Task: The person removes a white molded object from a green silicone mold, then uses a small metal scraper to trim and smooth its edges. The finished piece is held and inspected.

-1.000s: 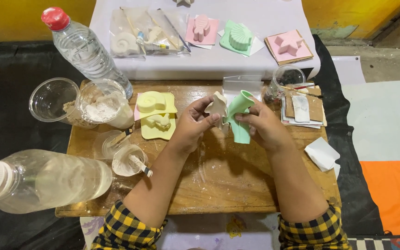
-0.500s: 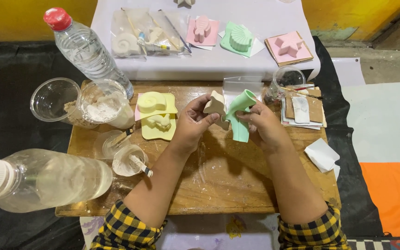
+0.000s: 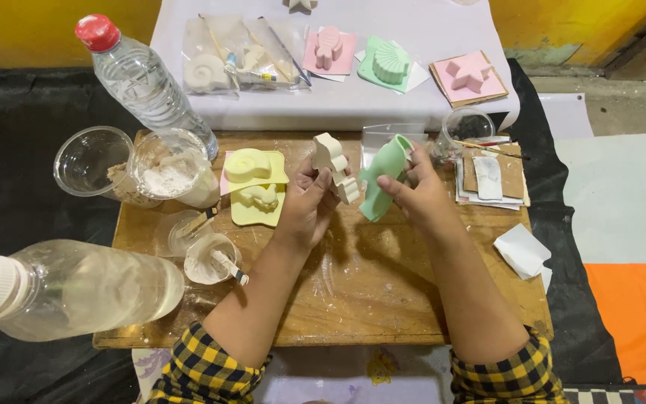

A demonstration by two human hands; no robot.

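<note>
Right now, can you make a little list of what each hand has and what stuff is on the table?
left hand: holds a white plaster figure
right hand: holds a bent green mould
hands: close together above the wooden board
yellow moulds: two, on the board, left of the hands
cup of white powder: beside an empty clear cup
bottles: one upright with a red cap, one lying down
far shelf: pink mould, green shell mould, pink star mould
</note>
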